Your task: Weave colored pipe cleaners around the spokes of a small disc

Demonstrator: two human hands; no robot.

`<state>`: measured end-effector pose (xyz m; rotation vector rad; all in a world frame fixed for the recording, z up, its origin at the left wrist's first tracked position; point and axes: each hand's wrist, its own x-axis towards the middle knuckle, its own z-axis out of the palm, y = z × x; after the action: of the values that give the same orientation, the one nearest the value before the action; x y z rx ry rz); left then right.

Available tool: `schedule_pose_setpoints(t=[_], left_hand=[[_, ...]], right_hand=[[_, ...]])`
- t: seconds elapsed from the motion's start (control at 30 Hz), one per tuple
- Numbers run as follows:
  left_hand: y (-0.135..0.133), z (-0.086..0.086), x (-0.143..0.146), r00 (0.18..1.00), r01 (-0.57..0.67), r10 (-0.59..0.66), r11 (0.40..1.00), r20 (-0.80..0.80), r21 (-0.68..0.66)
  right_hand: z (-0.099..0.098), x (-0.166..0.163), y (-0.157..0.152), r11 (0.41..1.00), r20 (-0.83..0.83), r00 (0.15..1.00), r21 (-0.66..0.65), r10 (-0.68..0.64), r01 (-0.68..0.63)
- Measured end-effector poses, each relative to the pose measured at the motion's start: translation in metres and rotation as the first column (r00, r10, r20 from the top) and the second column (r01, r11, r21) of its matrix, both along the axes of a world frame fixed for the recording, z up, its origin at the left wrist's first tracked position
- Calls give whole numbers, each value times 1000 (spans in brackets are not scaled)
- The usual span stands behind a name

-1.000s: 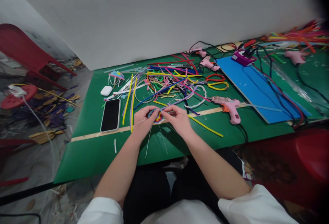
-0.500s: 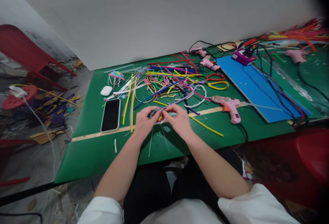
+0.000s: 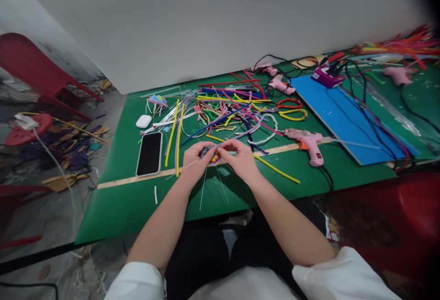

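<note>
Both hands meet over the green table (image 3: 120, 208) near its middle. My left hand (image 3: 193, 162) pinches the left side of a small round woven piece (image 3: 213, 157) of coloured pipe cleaners, with thin wires sticking out below it. My right hand (image 3: 240, 157) is closed on the piece's right side, fingers pinched around a purple pipe cleaner (image 3: 247, 132) that runs up and right from it. A heap of loose pipe cleaners (image 3: 227, 107) lies just beyond the hands.
A black phone (image 3: 149, 153) and white earbud case (image 3: 143, 121) lie left of the hands. A pink glue gun (image 3: 307, 143), red and yellow scissors (image 3: 290, 108), a blue board (image 3: 343, 116) and cables lie right. Red chairs (image 3: 30, 68) stand left and lower right.
The hands stay together on the woven piece, with only small finger movements. The view has shifted slightly.
</note>
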<state>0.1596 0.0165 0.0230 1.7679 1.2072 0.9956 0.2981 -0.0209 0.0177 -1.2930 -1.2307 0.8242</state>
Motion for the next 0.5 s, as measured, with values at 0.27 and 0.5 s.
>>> schedule_pose_setpoints(t=[0.27, 0.5], left_hand=[[-2, -3, 0, 960, 175, -107, 950, 258, -257], [-10, -3, -1, 960, 134, -111, 988, 256, -74]], right_hand=[[2, 10, 0, 981, 117, 976, 85, -183, 173], [14, 16, -7, 768, 290, 885, 631, -365, 110]])
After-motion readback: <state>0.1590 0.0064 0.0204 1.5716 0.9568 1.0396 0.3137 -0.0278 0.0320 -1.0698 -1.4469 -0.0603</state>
